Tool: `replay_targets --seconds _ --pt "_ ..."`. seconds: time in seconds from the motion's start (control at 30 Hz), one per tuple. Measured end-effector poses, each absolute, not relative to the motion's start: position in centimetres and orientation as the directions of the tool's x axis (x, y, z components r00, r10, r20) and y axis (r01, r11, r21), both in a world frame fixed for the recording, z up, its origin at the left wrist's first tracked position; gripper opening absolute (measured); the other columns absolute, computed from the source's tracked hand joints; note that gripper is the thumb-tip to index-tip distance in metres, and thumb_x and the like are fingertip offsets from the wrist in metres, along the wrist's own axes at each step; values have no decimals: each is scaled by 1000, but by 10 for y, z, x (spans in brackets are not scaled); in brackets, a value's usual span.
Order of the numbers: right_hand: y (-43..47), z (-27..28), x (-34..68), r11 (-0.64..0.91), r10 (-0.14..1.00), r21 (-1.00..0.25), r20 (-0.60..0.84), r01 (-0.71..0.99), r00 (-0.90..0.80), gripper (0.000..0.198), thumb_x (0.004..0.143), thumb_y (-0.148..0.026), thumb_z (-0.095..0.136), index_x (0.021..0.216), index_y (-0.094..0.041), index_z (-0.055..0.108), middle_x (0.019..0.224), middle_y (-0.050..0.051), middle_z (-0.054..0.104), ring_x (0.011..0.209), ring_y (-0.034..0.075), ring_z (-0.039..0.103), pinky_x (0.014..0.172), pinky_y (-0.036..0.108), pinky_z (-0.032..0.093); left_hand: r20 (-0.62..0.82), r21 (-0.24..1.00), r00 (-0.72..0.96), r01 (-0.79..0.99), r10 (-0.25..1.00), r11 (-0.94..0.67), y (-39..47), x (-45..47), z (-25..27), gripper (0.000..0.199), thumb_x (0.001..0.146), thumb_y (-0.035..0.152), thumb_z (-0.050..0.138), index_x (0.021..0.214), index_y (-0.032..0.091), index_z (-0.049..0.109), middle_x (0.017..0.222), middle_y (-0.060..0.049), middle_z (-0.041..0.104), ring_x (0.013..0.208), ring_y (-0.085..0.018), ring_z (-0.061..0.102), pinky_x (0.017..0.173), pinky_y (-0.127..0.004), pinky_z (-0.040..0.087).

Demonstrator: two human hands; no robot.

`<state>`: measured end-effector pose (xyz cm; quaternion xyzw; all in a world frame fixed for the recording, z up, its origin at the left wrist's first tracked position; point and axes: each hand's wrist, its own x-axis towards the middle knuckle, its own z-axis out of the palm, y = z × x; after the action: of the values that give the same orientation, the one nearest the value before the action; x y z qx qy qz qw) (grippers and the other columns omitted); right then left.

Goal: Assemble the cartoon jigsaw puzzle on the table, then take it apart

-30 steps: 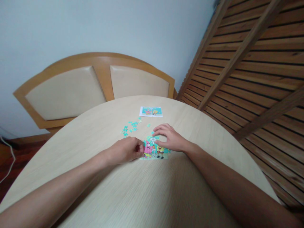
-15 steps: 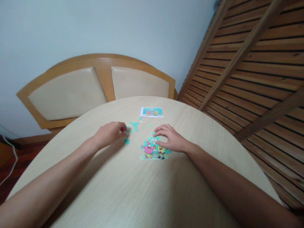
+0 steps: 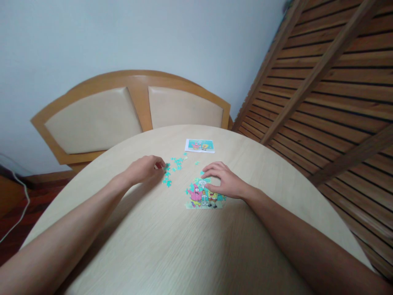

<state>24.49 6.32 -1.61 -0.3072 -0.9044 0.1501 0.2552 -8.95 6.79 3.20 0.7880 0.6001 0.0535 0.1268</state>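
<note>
A partly joined jigsaw puzzle [image 3: 196, 196] with cartoon figures, one pink and one yellow, lies flat on the round table [image 3: 147, 246]. My right hand [image 3: 225, 180] is over its upper right part, thumb and fingers curved apart, covering some of it. To the left, loose turquoise jigsaw pieces [image 3: 167, 180] lie scattered. My left hand [image 3: 145, 170] is at their left edge, its fingertips at a piece and its fingers bent but apart. Whether the fingertips touch that piece is too small to tell.
A printed reference picture [image 3: 201, 145] lies behind the pieces, near the table's far edge. One stray piece [image 3: 197, 163] lies between it and the puzzle. A padded wooden chair back [image 3: 144, 102] stands behind the table, and a slatted wooden screen [image 3: 322, 82] rises at the right.
The whole view has shifted slightly. My left hand has stretched its fingers a little further toward the loose pieces. My right hand stays over the puzzle, nearly unmoved.
</note>
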Motion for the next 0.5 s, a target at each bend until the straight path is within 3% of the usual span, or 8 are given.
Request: replay_targets --seconds 0.23,0.5 --pt "62 -15 244 765 634 -435 374 476 -677 22 83 -32 73 104 -25 71 118 7 67 117 27 55 104 48 39 -1 251 345 909 939 -333 63 -73 24 40 88 44 58 113 17 73 112 -13 73 93 -24 67 80 -31 49" --pt "61 -14 244 761 638 -436 372 480 -674 22 83 -33 73 104 -26 72 117 7 67 118 27 55 104 49 39 -8 275 298 919 955 -284 71 -90 20 35 87 35 54 112 19 72 108 -10 75 90 -21 68 76 -28 48"
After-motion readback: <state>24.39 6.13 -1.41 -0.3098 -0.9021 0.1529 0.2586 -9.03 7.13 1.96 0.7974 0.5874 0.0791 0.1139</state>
